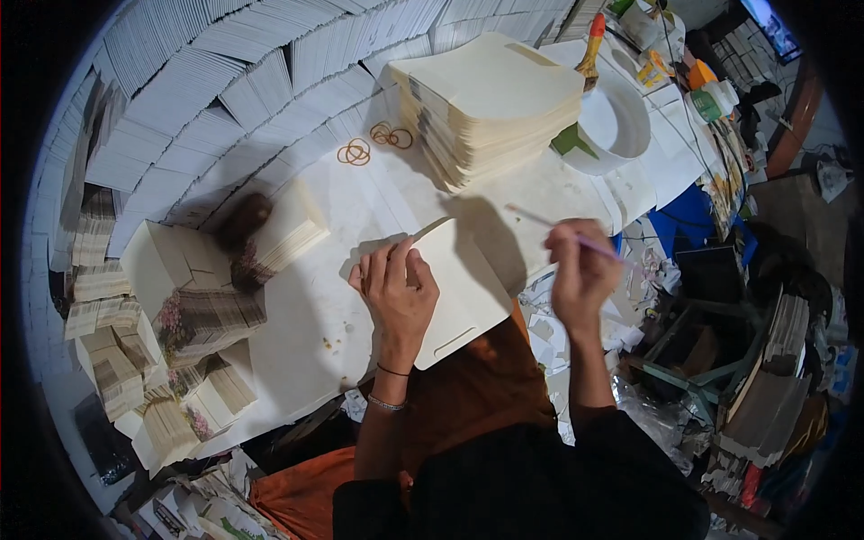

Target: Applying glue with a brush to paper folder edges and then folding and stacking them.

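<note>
A cream card sheet [468,279] with rounded corners and a slot near its front edge lies at the table's front edge. My left hand [400,288] rests on the left side of this sheet, its fingers bent and gripping there; the fingertips are partly hidden. Off the sheet's right side, my right hand [580,270] is closed around a slim pinkish stick [601,247]. The stick is smeared by motion, and its small brownish tip points left over the table; it looks like a thin brush. Behind the sheet stands a tall stack of similar cream cards [490,90].
A white tub [616,121] with a red-and-yellow-handled paintbrush [590,52] stands right of the stack. Rubber bands [354,152] lie left of it. Bundles of printed cards [211,319] fill the left. White paper stacks [261,85] line the back. Paper scraps [630,306] lie to the right.
</note>
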A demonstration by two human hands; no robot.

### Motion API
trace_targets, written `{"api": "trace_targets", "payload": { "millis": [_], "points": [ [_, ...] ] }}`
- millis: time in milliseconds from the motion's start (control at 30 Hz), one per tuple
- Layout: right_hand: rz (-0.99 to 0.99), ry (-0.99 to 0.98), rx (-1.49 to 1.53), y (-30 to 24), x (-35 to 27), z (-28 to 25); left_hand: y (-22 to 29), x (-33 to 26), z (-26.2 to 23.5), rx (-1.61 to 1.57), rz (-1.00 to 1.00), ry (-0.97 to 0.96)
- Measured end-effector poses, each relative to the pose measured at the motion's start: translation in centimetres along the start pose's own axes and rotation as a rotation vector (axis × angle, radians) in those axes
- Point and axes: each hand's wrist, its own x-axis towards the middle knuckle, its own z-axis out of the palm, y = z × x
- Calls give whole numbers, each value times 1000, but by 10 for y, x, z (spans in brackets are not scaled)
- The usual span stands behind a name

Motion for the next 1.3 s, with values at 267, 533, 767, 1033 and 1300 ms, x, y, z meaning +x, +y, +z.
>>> {"api": "trace_targets", "payload": {
  "millis": [267, 533, 767, 1033, 1300],
  "points": [
    [-135, -167, -134, -3, -27, 58, -3, -1, 4, -44, -37, -19],
    [-162, -225, -143, 4, -31, 77, -6, -1, 4, -52, -15, -8],
    [-163, -238, -174, 10, -35, 81, -4, 0, 2, -56, -39, -30],
    [-186, -178, -254, 21, -27, 74, -5, 0, 5, -58, -23, 0],
    [-240, -132, -206, 12, -25, 72, -3, 0, 3, -53, -40, -14]
  ]
}}
